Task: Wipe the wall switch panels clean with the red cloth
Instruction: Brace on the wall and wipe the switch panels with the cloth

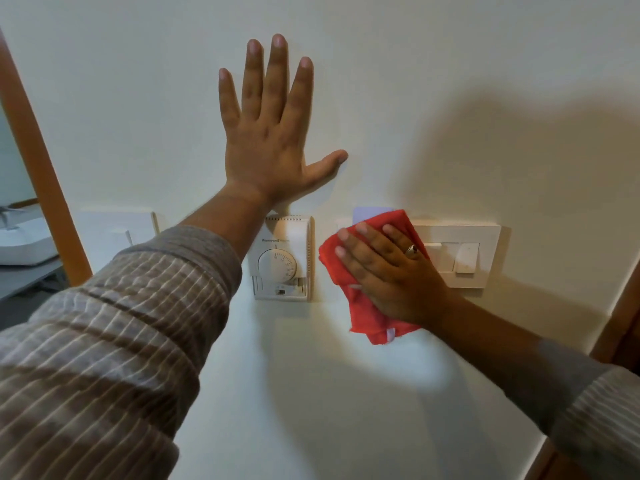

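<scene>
My right hand [391, 271] lies flat on the red cloth [363, 306] and presses it against the wall, over a panel of which only a pale blue top corner [372, 212] shows. Just right of the cloth is a white switch panel [464, 254] with rocker switches, partly covered by my wrist. A white dial thermostat [284, 259] hangs left of the cloth. My left hand [270, 133] rests flat on the bare wall above the thermostat, fingers spread, holding nothing.
Another white panel [117, 230] sits on the wall far left, partly behind my left sleeve. A wooden door frame [38, 168] runs down the left edge, with a white sink [20, 244] beyond it. More wooden trim [623, 313] stands at the right edge.
</scene>
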Motion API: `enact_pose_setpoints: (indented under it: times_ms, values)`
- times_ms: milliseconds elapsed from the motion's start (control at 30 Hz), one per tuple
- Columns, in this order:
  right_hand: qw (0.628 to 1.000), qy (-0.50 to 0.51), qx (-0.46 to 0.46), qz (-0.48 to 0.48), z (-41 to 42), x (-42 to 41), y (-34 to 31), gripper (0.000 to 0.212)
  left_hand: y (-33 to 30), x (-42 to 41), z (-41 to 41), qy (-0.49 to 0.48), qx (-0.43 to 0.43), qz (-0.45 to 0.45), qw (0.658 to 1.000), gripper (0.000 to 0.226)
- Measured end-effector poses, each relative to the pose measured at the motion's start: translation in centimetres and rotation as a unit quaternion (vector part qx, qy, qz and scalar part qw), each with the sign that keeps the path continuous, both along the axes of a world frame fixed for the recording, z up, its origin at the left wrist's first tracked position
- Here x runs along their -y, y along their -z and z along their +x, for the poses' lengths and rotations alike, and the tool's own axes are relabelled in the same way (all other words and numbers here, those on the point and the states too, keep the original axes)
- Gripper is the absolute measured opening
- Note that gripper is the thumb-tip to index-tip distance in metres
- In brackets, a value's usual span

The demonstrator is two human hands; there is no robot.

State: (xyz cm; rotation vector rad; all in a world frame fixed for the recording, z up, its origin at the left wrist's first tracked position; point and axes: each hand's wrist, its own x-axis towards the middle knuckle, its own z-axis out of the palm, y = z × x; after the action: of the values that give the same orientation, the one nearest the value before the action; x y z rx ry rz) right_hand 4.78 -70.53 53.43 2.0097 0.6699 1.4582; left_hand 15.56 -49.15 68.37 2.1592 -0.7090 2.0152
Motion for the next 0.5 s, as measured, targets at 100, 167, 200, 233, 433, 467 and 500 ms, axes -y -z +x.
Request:
enact_pose_setpoints:
  times_ms: [100,167,200,233,433,467,500]
  values:
    - [0.997,-0.001,-0.041,-0.065,0.1,0.2,0.1,0.056,0.0,-0.2,0.0,0.002,-0.001,0.002,1.0,0.108]
    - [0.988,-0.004,-0.093,-0.125,-0.3,1.4,-0.2,0.063,-0.1,-0.4,0.0,0.003,-0.001,0.007,1.0,0.108]
    - [0.983,0.0,-0.104,-0.148,-0.6,2.0,-0.4,0.064,0.0,-0.5,0.0,0.003,-0.002,0.01,1.0,0.109]
    - [0.982,0.006,-0.1,-0.161,-0.8,2.6,-0.6,0.063,-0.1,-0.5,0.0,0.003,-0.002,0.011,1.0,0.109]
    - [0.999,0.021,0.025,0.042,-0.3,-0.1,1.3,0.057,0.0,-0.1,0.1,0.002,0.005,-0.002,1.0,0.108]
    - [0.997,0.027,0.036,0.07,0.0,-1.0,1.7,0.056,0.1,0.0,0.2,0.0,0.005,-0.003,1.0,0.108]
    - [0.996,0.029,0.039,0.078,0.1,-1.5,1.9,0.055,0.1,0.0,0.3,-0.001,0.006,-0.002,1.0,0.107]
